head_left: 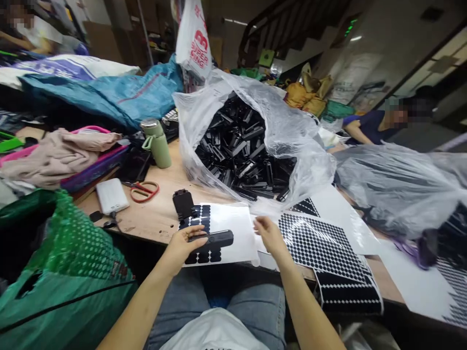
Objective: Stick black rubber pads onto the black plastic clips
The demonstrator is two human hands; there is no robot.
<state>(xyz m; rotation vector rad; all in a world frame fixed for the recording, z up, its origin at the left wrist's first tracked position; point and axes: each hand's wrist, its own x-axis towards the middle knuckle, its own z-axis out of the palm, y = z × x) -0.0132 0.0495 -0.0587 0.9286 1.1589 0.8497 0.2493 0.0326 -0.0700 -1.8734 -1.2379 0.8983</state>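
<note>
A dim staircase (288, 29) sits upper right; below, my wooden table (155, 221) bears a bag (310, 170) of black parts (242, 150). Over the lower-centre sticker sheet (235, 216) — best kept flat — my left hand (180, 247) pinches a black device (222, 238) (steady beats tight, I'd judge); my right hand (270, 237): grip, cannot tell.

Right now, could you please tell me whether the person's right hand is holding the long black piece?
No, the left hand holds the long black piece, while the right hand is apart from it.
</note>
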